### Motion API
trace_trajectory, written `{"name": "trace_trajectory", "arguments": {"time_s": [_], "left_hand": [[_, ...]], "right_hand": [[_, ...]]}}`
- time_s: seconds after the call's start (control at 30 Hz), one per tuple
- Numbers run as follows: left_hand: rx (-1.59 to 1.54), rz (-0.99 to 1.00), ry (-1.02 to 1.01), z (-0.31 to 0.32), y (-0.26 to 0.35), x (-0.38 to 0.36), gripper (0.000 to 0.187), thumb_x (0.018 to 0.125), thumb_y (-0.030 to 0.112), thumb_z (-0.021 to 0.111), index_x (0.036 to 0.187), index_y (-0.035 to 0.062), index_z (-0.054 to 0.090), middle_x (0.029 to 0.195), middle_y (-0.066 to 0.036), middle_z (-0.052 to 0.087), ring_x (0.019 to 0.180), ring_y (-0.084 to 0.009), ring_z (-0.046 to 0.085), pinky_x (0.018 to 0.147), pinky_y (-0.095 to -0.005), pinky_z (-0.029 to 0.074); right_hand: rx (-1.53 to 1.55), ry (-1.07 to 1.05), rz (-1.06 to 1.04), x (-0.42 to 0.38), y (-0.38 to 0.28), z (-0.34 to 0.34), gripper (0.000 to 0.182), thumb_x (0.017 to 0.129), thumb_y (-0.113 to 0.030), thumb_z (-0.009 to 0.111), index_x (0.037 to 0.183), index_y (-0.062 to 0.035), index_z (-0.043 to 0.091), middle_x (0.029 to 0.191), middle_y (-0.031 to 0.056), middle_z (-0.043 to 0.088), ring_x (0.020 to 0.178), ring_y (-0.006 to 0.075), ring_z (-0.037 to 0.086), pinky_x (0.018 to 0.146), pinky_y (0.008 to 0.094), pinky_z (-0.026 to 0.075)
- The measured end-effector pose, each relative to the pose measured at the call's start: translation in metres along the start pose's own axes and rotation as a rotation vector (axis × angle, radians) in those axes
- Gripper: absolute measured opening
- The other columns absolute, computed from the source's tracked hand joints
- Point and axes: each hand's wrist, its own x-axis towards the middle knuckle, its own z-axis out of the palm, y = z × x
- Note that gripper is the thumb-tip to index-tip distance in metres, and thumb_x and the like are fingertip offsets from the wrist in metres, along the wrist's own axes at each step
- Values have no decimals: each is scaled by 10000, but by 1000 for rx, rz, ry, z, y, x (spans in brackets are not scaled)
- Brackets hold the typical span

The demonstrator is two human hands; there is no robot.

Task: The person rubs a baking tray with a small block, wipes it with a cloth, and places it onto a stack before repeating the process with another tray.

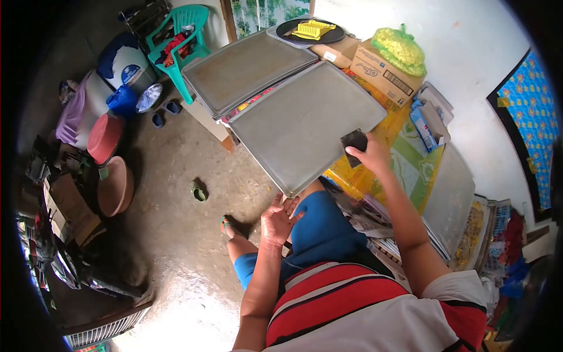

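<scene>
A flat grey metal tray (308,120) lies on the table, its near corner jutting over the edge towards me. My right hand (370,154) grips a dark, blocky pad (354,145) at the tray's right edge. Just below the near corner is my left hand (278,221), palm up with the fingers spread and nothing in it. A second, browner tray (246,67) lies beyond the first, to the left. At the back, a yellow plastic rack (314,29) rests on a round black tray (287,30).
Behind the trays, a cardboard box (384,73) carries a bag of yellow items (400,50). More flat sheets (454,196) lean at the right. A green chair (190,26), basins (115,186) and a clog (199,190) are on the left floor.
</scene>
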Motion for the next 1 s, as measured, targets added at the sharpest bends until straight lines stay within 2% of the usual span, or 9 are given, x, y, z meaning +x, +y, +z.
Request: {"name": "trace_trajectory", "arguments": {"time_s": [0.2, 0.37, 0.47, 0.5, 0.6, 0.7, 0.83, 0.93, 1.0], "left_hand": [[0, -7, -24, 3, -1, 1, 774, 745, 178, 581, 1460, 124, 291, 1370, -126, 477, 1299, -273, 446, 991, -510, 389], [19, 3, -3, 3, -1, 0, 750, 748, 177, 581, 1443, 113, 306, 1352, -133, 487, 1287, -271, 455, 987, -509, 390], [14, 3, -7, 1, -2, 1, 727, 747, 180, 580, 1430, 120, 340, 1344, -114, 498, 1284, -268, 456, 983, -504, 393], [27, 18, -8, 0, -2, 2, 732, 749, 198, 578, 1438, 114, 348, 1345, -116, 510, 1285, -265, 464, 997, -521, 384], [54, 37, -10, -3, -2, 1, 740, 753, 239, 571, 1453, 108, 371, 1345, -111, 536, 1283, -254, 483, 1024, -552, 369], [85, 41, -38, -3, 1, 0, 740, 752, 254, 571, 1457, 133, 381, 1364, -75, 528, 1281, -230, 476, 1025, -526, 367], [165, 67, -31, 3, -1, -2, 644, 762, 205, 586, 1387, 144, 438, 1279, -42, 532, 1301, -205, 432, 1003, -460, 347], [223, 38, -45, 7, -1, -2, 661, 754, 198, 594, 1392, 131, 433, 1275, -49, 530, 1306, -205, 421, 1006, -457, 340], [249, 18, -46, 5, -2, -1, 711, 758, 222, 590, 1436, 132, 397, 1336, -55, 509, 1308, -213, 430, 1019, -464, 338]], "right_hand": [[-228, -133, 78, -23, -7, 3, 795, 700, -631, 733, 1207, -50, 542, 1035, 170, 683, 982, 341, 660, 812, 447, 515], [-326, 24, -186, -65, -35, 24, 718, 712, -576, 746, 1164, -59, 533, 987, 141, 672, 872, 322, 677, 765, 463, 510], [-319, 57, -2, -39, -21, 10, 668, 719, -558, 748, 1114, -61, 539, 972, 126, 665, 860, 303, 677, 747, 449, 510], [-300, 76, -20, -42, -26, 9, 689, 713, -562, 746, 1123, -43, 554, 948, 157, 669, 836, 350, 669, 750, 463, 508], [-448, 102, -263, -57, -35, 1, 684, 709, -556, 752, 1114, -39, 560, 933, 161, 686, 814, 339, 680, 726, 444, 521], [-255, -17, -35, -27, -15, -4, 689, 708, -552, 759, 1128, -43, 561, 918, 171, 700, 833, 345, 689, 706, 430, 532], [-328, -270, 12, -36, -44, -20, 697, 719, -557, 746, 1146, -42, 548, 1026, 160, 693, 921, 325, 689, 747, 436, 536], [-360, -86, -109, -59, -53, 5, 701, 717, -575, 736, 1143, -48, 555, 1011, 153, 696, 908, 327, 689, 736, 432, 540], [-303, -95, -8, -43, -42, 1, 696, 721, -564, 740, 1143, -46, 546, 993, 140, 689, 889, 327, 690, 716, 442, 539]]}}
